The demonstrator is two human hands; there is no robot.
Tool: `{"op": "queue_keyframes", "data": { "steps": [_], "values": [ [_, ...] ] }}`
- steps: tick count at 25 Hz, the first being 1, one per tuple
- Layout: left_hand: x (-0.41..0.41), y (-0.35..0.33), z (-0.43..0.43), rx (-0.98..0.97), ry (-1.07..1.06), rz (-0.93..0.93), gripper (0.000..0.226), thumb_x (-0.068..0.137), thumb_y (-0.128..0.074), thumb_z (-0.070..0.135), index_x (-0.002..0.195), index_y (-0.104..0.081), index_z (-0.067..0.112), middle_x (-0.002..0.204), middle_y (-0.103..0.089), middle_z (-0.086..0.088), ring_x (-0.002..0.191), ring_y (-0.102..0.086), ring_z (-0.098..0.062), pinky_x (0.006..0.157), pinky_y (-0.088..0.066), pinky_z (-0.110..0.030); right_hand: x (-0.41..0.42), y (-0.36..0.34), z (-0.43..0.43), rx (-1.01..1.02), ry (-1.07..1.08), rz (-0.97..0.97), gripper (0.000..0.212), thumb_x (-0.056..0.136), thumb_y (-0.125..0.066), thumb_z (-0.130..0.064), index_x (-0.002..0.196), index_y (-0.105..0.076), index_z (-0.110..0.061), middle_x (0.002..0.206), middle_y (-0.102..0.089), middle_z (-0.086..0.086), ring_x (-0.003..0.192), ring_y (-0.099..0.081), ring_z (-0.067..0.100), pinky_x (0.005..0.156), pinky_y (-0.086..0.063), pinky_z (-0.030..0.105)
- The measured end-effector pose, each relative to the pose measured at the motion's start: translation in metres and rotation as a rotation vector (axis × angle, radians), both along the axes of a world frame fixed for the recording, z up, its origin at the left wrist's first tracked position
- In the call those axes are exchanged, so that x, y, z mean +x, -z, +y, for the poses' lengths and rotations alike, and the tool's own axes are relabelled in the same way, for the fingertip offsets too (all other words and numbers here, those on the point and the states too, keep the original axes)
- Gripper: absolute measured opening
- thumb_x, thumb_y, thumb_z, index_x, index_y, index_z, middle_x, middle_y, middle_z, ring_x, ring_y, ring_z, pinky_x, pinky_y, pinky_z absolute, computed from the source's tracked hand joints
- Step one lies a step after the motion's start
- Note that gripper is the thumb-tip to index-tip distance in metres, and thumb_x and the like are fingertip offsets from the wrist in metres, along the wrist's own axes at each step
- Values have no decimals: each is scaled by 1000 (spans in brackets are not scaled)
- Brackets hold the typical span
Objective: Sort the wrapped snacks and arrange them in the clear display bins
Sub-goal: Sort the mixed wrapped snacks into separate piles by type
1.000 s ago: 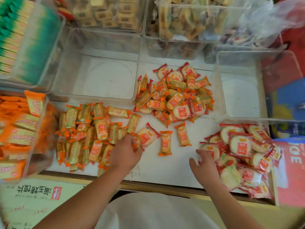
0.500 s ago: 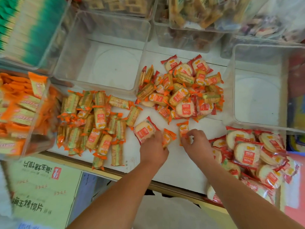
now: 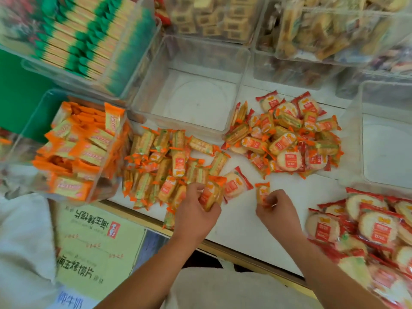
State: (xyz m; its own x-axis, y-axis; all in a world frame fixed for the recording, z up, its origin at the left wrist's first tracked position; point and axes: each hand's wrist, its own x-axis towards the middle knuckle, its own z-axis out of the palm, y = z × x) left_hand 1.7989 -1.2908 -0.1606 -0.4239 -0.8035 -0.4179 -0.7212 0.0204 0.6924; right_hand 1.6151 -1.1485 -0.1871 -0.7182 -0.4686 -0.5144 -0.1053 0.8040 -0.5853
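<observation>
My left hand [image 3: 196, 210] grips an orange-wrapped snack [image 3: 210, 194] at the right edge of the pile of orange-wrapped oblong snacks [image 3: 165, 166]. My right hand [image 3: 276, 210] pinches a small orange-wrapped snack [image 3: 262, 191] by its lower end. A red-wrapped round cracker [image 3: 236, 183] lies between the two hands. A mixed heap of red and orange packs [image 3: 287, 139] sits behind. A pile of red-wrapped round crackers [image 3: 374, 228] lies at the right. Two clear bins hold nothing: one [image 3: 196, 99] at centre back, one [image 3: 388, 143] at the right.
A clear bin of orange packs [image 3: 78, 152] stands at the left, a bin of green-edged packs [image 3: 89, 41] behind it. Filled bins [image 3: 312, 36] line the back. The white counter's wooden front edge [image 3: 245, 257] runs near my arms. A green-printed carton [image 3: 93, 248] sits below left.
Both hands closed on orange packs near the counter's middle; the left carried its pack left toward the orange pile. The camera view shifted right and down.
</observation>
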Motion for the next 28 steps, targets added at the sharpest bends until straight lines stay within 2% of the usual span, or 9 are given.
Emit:
{"op": "queue_keyframes", "data": {
  "steps": [4, 7, 9, 13, 17, 21, 23, 25, 28],
  "values": [
    [52, -13, -65, -52, -35, 16, 52, 84, -75, 40, 127, -45, 41, 92, -69, 20, 79, -68, -4, 68, -55, -28, 74, -17, -60, -141, 113, -179, 28, 84, -80, -25, 89, -53, -25, 82, -70, -4, 70, -71, 4, 66, -51, 26],
    [82, -15, -126, -163, -65, -40, 57, 86, -73, 42, 135, -47, 32, 97, -72, 9, 87, -70, -17, 73, -55, -33, 107, -20, -112, -210, 161, -235, 28, 81, -82, -25, 90, -56, -21, 85, -67, -1, 78, -70, 18, 73, -58, 38],
    [89, -13, -157, -164, -33, -93, 63, 87, -73, 42, 141, -44, 26, 102, -71, 3, 92, -69, -23, 74, -54, -34, 109, -24, -142, -198, 144, -203, 27, 84, -80, -25, 93, -55, -19, 88, -64, -2, 77, -63, 17, 69, -52, 34],
    [95, -14, -169, -241, 102, -74, 66, 88, -73, 37, 146, -47, 17, 133, -58, -4, 121, -57, -24, 94, -52, -39, 93, -26, -189, -212, 150, -140, 25, 88, -75, -29, 101, -57, -18, 94, -62, -4, 70, -56, 12, 63, -45, 31],
    [107, -15, -153, -281, 191, 34, 54, 94, -68, 29, 144, -50, 18, 141, -54, 1, 131, -51, -17, 102, -44, -30, 79, -15, -195, -233, 169, -140, 30, 92, -73, -32, 119, -68, -22, 112, -67, -7, 100, -64, 13, 88, -52, 34],
    [97, -15, -132, -271, 301, 86, 37, 98, -62, 30, 134, -59, 22, 132, -58, 9, 123, -55, -11, 97, -46, -25, 77, 0, -141, -92, 151, 79, 30, 98, -65, -28, 125, -67, -17, 120, -68, -3, 115, -63, 18, 88, -45, 30],
    [80, -13, -118, -235, 480, 87, 37, 99, -58, 32, 134, -61, 22, 135, -57, 9, 126, -53, -12, 102, -46, -28, 84, 17, -111, -22, -34, 164, 35, 99, -64, -27, 130, -66, -10, 131, -66, 7, 129, -58, 27, 99, -46, 34],
    [53, -9, -104, -175, 705, 51, 45, 100, -55, 31, 144, -55, 20, 150, -49, 4, 139, -44, -17, 113, -39, -32, 93, 33, -86, 15, -207, 163, 43, 101, -63, -28, 141, -60, -12, 150, -54, 8, 147, -41, 30, 116, -36, 39],
    [19, -2, -87, -115, 906, -8, 53, 104, -51, 32, 155, -41, 20, 163, -34, 1, 151, -28, -18, 121, -29, -32, 92, 38, -55, 44, -199, 173, 48, 101, -57, -44, 141, -61, -19, 155, -49, 5, 150, -37, 26, 118, -37, 41]
  ]
}}
